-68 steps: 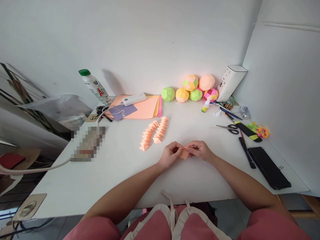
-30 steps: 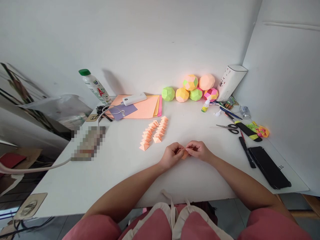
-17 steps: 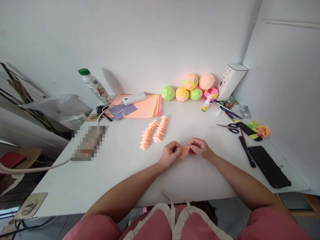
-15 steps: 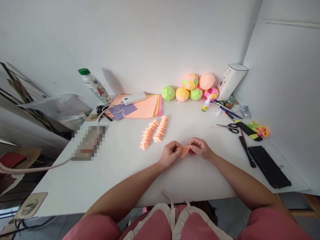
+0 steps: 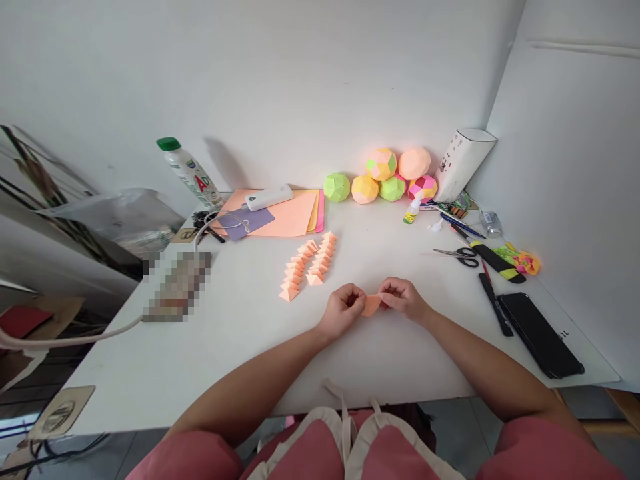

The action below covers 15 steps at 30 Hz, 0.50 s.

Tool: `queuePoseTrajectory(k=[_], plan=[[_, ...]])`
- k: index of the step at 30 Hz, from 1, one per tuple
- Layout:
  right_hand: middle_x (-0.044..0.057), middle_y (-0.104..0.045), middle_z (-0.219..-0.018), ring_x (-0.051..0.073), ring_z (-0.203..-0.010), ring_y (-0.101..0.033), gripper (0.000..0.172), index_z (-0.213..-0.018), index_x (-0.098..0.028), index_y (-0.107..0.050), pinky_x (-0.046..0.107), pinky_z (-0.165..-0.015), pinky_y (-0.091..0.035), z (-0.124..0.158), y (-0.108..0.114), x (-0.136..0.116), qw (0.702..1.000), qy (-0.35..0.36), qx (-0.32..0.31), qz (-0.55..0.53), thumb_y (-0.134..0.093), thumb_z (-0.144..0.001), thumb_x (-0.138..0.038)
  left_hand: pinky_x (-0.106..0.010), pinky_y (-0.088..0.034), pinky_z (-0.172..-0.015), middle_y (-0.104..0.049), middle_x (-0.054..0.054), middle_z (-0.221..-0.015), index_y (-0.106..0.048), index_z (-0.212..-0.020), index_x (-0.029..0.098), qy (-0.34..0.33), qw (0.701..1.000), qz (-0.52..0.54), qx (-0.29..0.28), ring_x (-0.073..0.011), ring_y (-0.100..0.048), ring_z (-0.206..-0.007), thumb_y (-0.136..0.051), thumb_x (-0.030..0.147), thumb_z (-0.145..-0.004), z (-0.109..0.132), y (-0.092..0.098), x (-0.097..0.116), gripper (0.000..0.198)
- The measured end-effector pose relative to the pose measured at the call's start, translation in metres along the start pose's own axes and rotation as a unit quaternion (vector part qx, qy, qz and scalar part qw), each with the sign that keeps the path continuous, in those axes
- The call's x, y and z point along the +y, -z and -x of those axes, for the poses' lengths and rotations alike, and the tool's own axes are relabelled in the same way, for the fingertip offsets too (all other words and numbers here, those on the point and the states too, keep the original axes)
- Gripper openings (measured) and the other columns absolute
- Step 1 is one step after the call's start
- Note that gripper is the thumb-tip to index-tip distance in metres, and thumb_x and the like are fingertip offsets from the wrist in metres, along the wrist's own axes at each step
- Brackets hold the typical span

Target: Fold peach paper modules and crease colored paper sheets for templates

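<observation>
Both hands meet over the middle of the white table (image 5: 240,347) on one small folded piece of orange paper (image 5: 371,306). My left hand (image 5: 343,309) pinches its left side with curled fingers. My right hand (image 5: 403,297) pinches its right side. The paper lies low, close to the table top. Two rows of several folded orange paper units (image 5: 307,265) stand just beyond my left hand.
Flat sheets of coloured paper (image 5: 285,215) with a white power bank (image 5: 269,197) lie at the back left beside a green-capped bottle (image 5: 189,173). Several paper balls (image 5: 381,177) sit by the wall. Scissors (image 5: 457,257), pens, a glue bottle (image 5: 411,211) and a black phone (image 5: 541,335) lie right.
The orange piece has been turned and flattened between the fingers, from a thin edge held up to a small flat shape held lower. Both hands have stayed in place.
</observation>
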State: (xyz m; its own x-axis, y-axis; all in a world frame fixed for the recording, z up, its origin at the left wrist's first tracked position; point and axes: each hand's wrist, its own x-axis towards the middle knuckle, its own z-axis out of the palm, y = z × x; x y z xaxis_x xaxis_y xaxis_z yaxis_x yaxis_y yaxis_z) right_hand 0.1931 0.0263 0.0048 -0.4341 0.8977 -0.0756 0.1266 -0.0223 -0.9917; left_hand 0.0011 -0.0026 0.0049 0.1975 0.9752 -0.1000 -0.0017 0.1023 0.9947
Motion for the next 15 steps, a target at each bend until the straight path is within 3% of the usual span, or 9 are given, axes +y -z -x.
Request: queuePoseTrajectory(k=[5, 8, 15], plan=[[-0.003, -0.060, -0.064, 0.011, -0.056, -0.056, 0.028, -0.079, -0.021, -0.053, 0.025, -0.055, -0.044, -0.0005, 0.0008, -0.0002, 1.000, -0.008, 0.006, -0.028, -0.066, -0.079, -0.045, -0.022, -0.035, -0.045, -0.048, 0.007, -0.055, -0.049, -0.081, 0.020, 0.021, 0.999, 0.035, 0.006, -0.0079, -0.045, -0.043, -0.059, 0.057, -0.079, -0.0005, -0.0005, -0.0033, 0.038], [-0.001, -0.061, -0.064, 0.012, -0.058, -0.057, 0.033, -0.073, -0.020, -0.052, 0.025, -0.055, -0.044, -0.0010, 0.0000, -0.0015, 1.000, -0.020, 0.002, 0.001, -0.066, -0.079, -0.049, -0.022, -0.037, -0.046, -0.053, 0.006, -0.058, -0.048, -0.087, 0.020, 0.020, 0.999, 0.048, 0.004, -0.0092, -0.050, -0.045, -0.057, 0.064, -0.080, 0.0005, -0.0005, -0.0031, 0.045], [-0.002, -0.058, -0.066, 0.011, -0.059, -0.055, 0.032, -0.073, -0.018, -0.058, 0.025, -0.056, -0.045, -0.0019, -0.0001, 0.0020, 1.000, -0.010, -0.003, 0.012, -0.068, -0.078, -0.049, -0.023, -0.038, -0.052, -0.055, 0.003, -0.059, -0.054, -0.078, 0.018, 0.025, 0.997, 0.059, -0.036, -0.0099, -0.050, -0.052, -0.052, 0.066, -0.082, 0.0005, 0.0029, -0.0022, 0.048]])
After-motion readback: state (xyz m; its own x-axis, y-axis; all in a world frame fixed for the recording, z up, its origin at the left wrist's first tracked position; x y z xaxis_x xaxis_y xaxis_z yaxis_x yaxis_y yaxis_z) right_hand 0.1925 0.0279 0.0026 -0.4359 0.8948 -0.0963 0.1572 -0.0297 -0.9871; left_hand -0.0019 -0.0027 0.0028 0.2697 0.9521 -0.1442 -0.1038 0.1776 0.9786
